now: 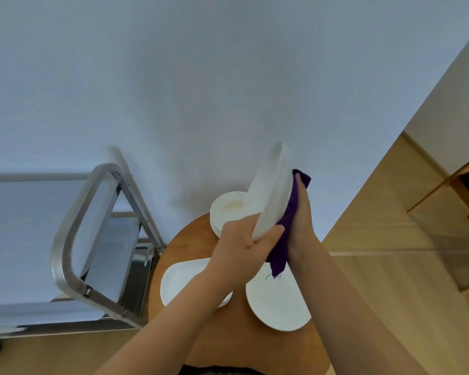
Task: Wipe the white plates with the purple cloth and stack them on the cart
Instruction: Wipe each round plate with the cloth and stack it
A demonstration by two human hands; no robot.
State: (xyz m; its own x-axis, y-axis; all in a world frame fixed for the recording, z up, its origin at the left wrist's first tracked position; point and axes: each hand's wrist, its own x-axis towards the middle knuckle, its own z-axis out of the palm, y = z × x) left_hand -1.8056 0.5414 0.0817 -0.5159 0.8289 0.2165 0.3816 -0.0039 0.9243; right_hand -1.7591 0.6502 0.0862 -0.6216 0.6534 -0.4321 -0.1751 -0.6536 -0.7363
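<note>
— One white plate [271, 190] is up on edge above the table [190, 239], left hand [244, 239] gripping its lower rim, right hand [299, 212] pressing the purple cloth [287, 231] to its far face.

— Risk?

— Held by one rim only; hard rubbing could twist it loose onto the plates below [276, 301].

— And around it?

— Round wooden table, more white plates on it, steel cart [73, 239] just left with nothing visibly stacked, pale wall, wood floor [390, 266].
</note>
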